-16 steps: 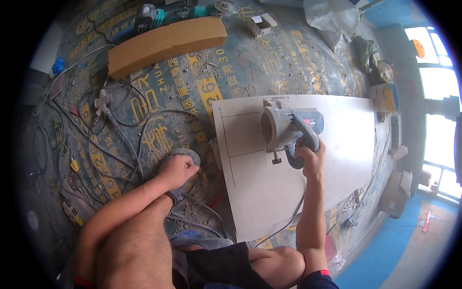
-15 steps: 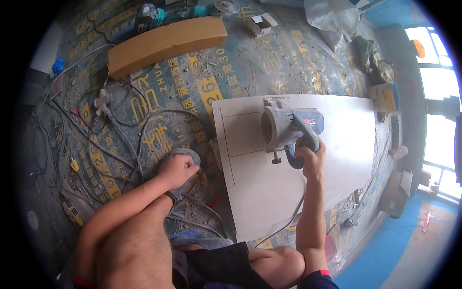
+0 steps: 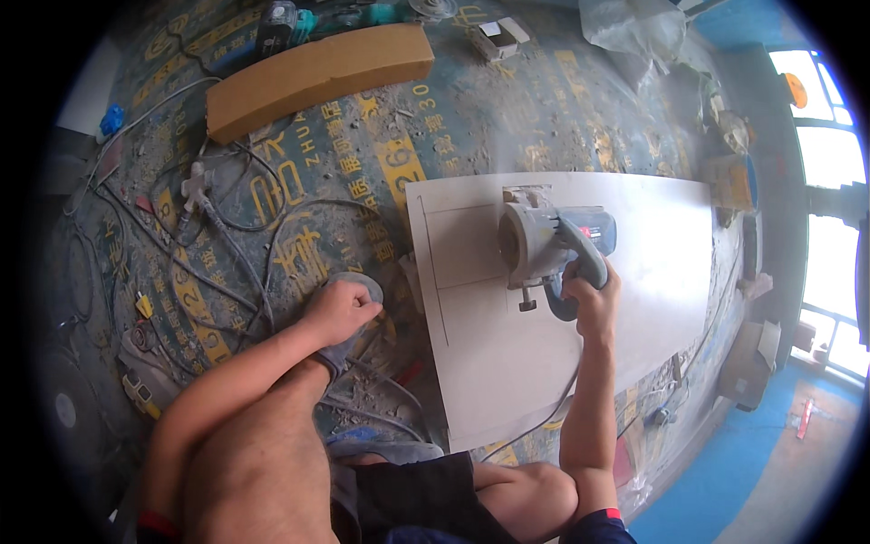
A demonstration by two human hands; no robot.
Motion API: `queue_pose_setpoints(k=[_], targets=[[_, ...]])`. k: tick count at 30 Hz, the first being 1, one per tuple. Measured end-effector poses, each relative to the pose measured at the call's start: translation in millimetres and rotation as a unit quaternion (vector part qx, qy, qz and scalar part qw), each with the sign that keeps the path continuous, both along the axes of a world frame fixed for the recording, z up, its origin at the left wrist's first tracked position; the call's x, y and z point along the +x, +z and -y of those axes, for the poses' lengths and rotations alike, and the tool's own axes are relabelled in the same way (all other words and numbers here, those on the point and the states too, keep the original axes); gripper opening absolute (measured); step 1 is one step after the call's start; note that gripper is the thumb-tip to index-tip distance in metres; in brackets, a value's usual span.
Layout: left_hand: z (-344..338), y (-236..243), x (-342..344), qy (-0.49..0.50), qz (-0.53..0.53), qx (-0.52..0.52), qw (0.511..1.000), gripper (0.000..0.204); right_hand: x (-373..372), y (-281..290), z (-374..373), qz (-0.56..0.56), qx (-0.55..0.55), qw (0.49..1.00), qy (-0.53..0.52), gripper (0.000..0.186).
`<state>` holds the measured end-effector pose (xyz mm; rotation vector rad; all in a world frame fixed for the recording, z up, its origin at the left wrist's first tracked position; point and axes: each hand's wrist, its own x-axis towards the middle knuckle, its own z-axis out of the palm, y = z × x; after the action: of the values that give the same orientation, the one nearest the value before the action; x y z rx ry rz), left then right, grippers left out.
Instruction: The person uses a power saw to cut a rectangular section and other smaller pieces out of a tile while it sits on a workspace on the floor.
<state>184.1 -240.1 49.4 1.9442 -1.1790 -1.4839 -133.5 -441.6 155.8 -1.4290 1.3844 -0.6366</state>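
Yellow characters (image 3: 271,203) mark floor sheeting (image 3: 471,136) beyond the labelled power tool (image 3: 536,238).

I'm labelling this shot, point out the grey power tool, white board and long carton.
Grey power tool (image 3: 533,243): head view, housing.
White board (image 3: 507,367): head view, bare face.
Long carton (image 3: 319,80): head view, middle.

Floor sheeting (image 3: 489,100) (dusty); on it white board (image 3: 498,367), long carton (image 3: 322,82), cables (image 3: 239,247)

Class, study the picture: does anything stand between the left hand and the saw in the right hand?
Nothing visible does. Between the left hand and the saw lie a strip of floor and the left part of the flat white board.
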Motion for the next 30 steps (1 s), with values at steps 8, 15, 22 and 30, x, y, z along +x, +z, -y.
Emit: queue_pose_setpoints(k=[8,15,22,30], targets=[[1,-1,1,-0.006,0.011,0.000,1.000,0.028,0,5,-5,-0.013,0.004,1.000,-0.005,0.025],[2,-2,0,-0.009,0.013,-0.015,1.000,0.028,-5,7,-9,-0.012,0.023,1.000,-0.015,0.026],[1,-6,0,-0.012,0.016,-0.026,0.999,0.028,-9,8,-12,-0.027,0.021,0.999,-0.011,0.024],[0,-2,1,-0.003,0.008,-0.034,0.999,0.028,-8,7,-12,-0.031,0.019,0.999,-0.024,0.022]])
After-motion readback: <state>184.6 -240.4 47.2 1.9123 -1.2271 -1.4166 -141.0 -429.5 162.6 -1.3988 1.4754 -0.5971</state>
